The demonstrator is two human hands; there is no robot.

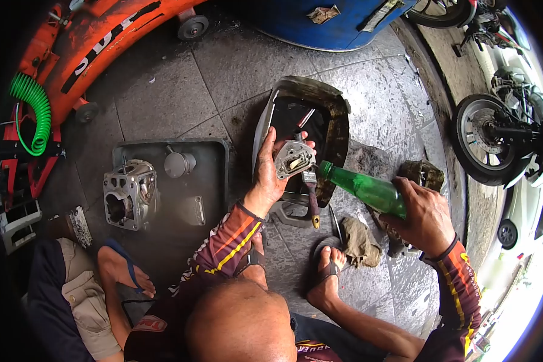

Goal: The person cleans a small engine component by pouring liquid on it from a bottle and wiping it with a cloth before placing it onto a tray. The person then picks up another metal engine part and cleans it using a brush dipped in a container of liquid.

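Left fingers (266,148) cupping grey, holed metal part (293,158), right fingers (406,190) wrapped round translucent green bottle (367,188)

Grey tiled floor (163,90), blue drum (283,27)

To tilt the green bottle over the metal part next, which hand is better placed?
Probably the right hand: it grips the green bottle, whose neck points toward the metal part. The left hand is occupied, holding that part.

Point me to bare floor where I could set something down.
Widest is the floor between the orange machine, blue drum and tray. A narrower strip runs between tray and basin. Crowded: around the basin, with left hand, right hand, bottle, brush and rag.
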